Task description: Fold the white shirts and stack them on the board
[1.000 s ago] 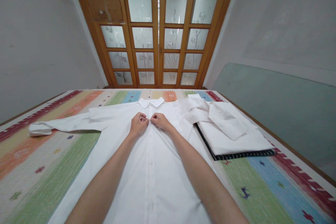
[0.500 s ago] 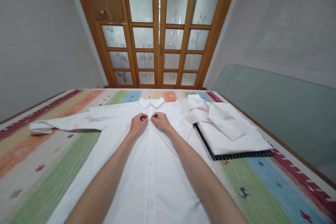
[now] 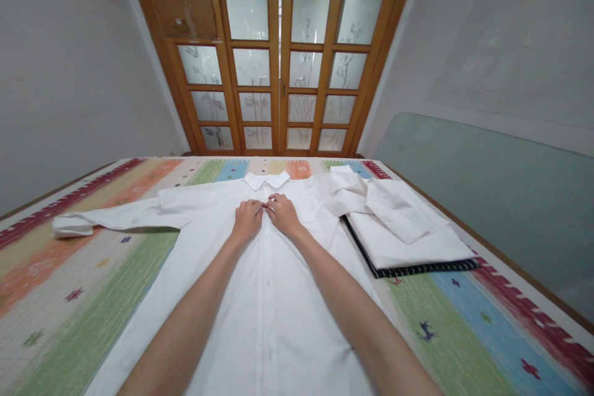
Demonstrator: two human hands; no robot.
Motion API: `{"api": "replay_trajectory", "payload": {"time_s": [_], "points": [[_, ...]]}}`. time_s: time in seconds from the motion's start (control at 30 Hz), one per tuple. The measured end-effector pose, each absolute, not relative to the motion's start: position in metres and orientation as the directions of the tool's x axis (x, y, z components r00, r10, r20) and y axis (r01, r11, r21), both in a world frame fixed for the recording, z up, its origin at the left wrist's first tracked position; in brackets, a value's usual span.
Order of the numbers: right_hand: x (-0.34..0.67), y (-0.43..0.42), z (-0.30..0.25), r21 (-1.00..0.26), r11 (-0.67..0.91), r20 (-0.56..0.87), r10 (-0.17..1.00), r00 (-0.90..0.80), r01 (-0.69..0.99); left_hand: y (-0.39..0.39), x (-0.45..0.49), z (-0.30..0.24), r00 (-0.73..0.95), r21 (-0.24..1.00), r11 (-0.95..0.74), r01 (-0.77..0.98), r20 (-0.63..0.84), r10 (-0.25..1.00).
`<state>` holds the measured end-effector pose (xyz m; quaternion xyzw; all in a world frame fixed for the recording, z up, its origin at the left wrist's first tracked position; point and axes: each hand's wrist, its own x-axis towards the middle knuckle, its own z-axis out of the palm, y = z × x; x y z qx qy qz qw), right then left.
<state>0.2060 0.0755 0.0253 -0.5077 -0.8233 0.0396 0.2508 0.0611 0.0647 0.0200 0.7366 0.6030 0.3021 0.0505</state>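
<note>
A: How are we keeping the white shirt (image 3: pixel 288 309)?
B: We're having it lie front up on the patterned cloth (image 3: pixel 93 309), with its collar (image 3: pixel 266 182) at the far end, so the placket (image 3: pixel 266 322) is running straight from the collar towards us.
A: And what are our hands doing?
B: Just on the near side of the collar, our left hand (image 3: pixel 247 219) is pinching narrowly at the placket. Our right hand (image 3: pixel 283 215) is meeting it from the other side, also pinching fabric, with a finger arching up. The fingertips are hiding whatever small bit is sitting between them.
A: Why are we gripping from both sides?
B: Presumably we're steadying the fabric with one hand while working it with the other; which is doing which, we aren't able to tell.
A: And the sleeves?
B: To the left of the collar, one sleeve (image 3: pixel 130 216) is stretching outwards. To its right, the other sleeve (image 3: pixel 394 204) seems to be resting bunched over folded white cloth (image 3: pixel 413 256), probably because that stack is taking up the room. Under it, dark striped cloth (image 3: pixel 427 271) is peeking out.
</note>
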Motion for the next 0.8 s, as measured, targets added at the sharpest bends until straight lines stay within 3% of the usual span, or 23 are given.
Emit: {"api": "replay_trajectory", "payload": {"time_s": [0.1,0.23,0.8], "points": [[0.206,0.075,0.023,-0.275,0.524,0.325,0.840,-0.435,0.806,0.058,0.062,0.021,0.151,0.323,-0.270,0.907,0.348,0.925],[0.205,0.072,0.023,-0.228,0.505,0.248,0.857,-0.451,0.833,0.052,0.062,0.022,0.179,0.268,-0.270,0.925,0.321,0.930],[0.204,0.098,0.025,-0.237,0.369,0.130,0.929,-0.347,0.899,0.068,0.070,0.023,0.199,0.266,-0.282,0.922,0.299,0.933]]}}
